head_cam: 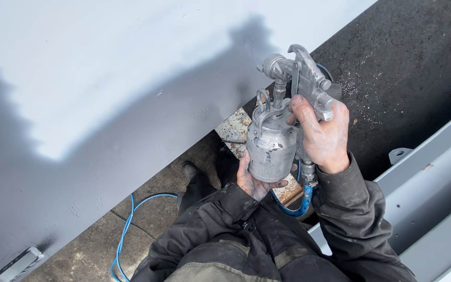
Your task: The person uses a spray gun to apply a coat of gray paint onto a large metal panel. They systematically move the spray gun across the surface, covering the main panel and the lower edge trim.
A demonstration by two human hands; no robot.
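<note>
I hold a metal paint spray gun (304, 73) in front of me, nozzle pointing left. My right hand (323, 133) is wrapped around its handle, a finger on the trigger. Below the gun hangs its grey, paint-spattered metal cup (270, 143). My left hand (254, 183) cups the bottom of that cup from underneath. A blue air hose (296, 208) runs from the handle's base down past my dark jacket sleeves.
A large grey painted panel (105, 89) fills the left and top. Grey metal beams (434, 183) lie at the right on dark ground. The blue hose (126, 230) trails over the concrete floor near my boot (191, 172). A stained board (233, 130) lies beneath the cup.
</note>
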